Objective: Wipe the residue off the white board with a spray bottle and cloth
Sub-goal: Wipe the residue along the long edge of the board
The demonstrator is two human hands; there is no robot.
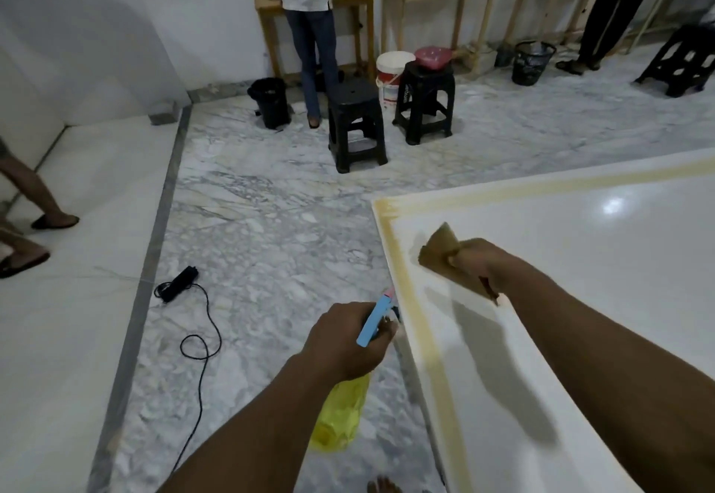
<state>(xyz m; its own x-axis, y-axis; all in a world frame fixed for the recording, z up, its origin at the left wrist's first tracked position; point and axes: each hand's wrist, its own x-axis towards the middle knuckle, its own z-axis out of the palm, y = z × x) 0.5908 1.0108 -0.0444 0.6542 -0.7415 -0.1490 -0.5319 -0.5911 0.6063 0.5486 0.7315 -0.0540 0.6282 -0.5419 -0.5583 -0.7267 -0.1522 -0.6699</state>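
Observation:
The white board (588,260) fills the right side of the view, with a yellowish strip of residue along its left and far edges. My right hand (478,262) grips a brown cloth (441,250) pressed on the board near its far left corner. My left hand (344,337) holds a spray bottle (340,415) just left of the board's edge; the bottle has a yellow body and a light blue trigger head with a pink tip that points toward the board.
A black power strip (180,283) with its cable lies on the marble floor to the left. Two black stools (356,124) stand farther off, beside a white bucket (392,74) and black bins. Other people stand at the back and left.

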